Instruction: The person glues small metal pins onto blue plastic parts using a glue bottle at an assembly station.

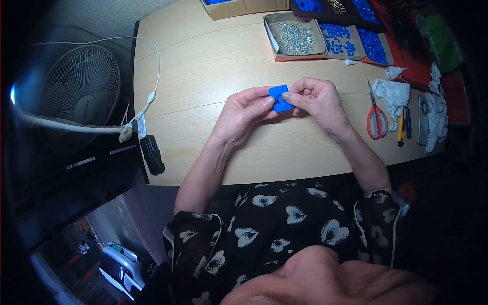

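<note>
Over the middle of the wooden table I hold a small flat blue plastic piece (280,105) with a dark notch or hole near its centre. My left hand (245,109) pinches its left edge between thumb and fingers. From the other side, my right hand (317,101) grips the piece, its thumb lying across the front face. The right fingertips are partly tucked behind, so whether they hold anything smaller cannot be made out. Beyond the hands stand a box of small shiny metal parts (294,39) and a box of small blue parts (339,40).
Right of my arm lie red-handled scissors (376,119), a crumpled white cloth (392,96), a yellow cutter (401,127) and a phone (423,122). A small white bottle (395,72) rests near the boxes. At left are a fan (84,86) and a black case (152,154).
</note>
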The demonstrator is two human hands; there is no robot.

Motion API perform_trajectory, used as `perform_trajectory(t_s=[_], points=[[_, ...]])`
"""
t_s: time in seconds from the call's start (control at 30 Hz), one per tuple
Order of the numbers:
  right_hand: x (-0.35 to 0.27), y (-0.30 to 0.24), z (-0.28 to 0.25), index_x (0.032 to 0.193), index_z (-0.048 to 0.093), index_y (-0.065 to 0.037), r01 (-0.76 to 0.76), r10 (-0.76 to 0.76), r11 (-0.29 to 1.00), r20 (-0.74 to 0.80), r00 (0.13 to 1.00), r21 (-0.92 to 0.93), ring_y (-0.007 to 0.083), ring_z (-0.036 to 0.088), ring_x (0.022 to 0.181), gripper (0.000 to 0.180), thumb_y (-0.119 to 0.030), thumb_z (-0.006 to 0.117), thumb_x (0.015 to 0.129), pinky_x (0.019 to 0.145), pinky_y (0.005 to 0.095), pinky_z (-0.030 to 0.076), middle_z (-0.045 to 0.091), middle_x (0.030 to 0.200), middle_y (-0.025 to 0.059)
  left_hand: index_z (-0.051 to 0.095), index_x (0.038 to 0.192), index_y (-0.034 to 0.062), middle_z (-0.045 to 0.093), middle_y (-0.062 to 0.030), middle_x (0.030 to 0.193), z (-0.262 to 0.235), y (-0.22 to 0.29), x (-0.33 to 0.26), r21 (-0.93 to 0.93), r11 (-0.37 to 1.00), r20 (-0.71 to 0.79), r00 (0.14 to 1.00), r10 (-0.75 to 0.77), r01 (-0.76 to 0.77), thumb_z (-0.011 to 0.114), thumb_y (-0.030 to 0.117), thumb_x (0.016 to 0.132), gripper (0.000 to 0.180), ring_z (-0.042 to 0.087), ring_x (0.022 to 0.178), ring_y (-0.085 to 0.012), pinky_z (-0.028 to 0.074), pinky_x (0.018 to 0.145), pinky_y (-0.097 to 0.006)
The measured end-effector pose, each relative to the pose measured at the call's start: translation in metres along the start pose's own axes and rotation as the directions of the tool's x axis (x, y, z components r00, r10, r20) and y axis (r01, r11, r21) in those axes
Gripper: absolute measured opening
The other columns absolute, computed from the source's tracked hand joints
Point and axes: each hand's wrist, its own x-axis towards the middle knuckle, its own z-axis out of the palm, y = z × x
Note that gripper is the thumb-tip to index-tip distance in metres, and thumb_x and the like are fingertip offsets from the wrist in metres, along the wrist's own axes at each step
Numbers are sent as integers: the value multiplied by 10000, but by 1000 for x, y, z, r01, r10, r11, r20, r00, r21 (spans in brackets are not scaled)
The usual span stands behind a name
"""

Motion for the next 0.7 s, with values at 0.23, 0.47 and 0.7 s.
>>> perform_trajectory(t_s=[0.23,0.47,0.7], points=[[-3,-1,4,884,659,9,25,-25,998,-10,1000,-52,10,549,599,134,-114,711,889,529,143,449,626,715,-3,621,1215,-43,693,-121,1022,5,-1,-6,78,995,-32,997,71,-68,653,51,912,319,639,810,-120,555,777,-244],[-4,-5,3,921,660,22,-35,35,998,-14,999,-50,27,580,626,133,-102,701,895,591,148,491,638,732,8,620,1218,-38,697,-112,1015,2,-1,-6,88,995,-31,998,55,-52,652,59,914,321,648,816,-109,556,776,-235],[-8,2,11,1026,626,29,239,-265,942,-85,961,-235,49,593,677,314,-117,794,805,642,171,513,658,841,39,619,1174,-37,693,-111,996,7,-4,-2,-33,997,-153,986,65,-71,663,68,912,286,655,829,-110,560,784,-226]])
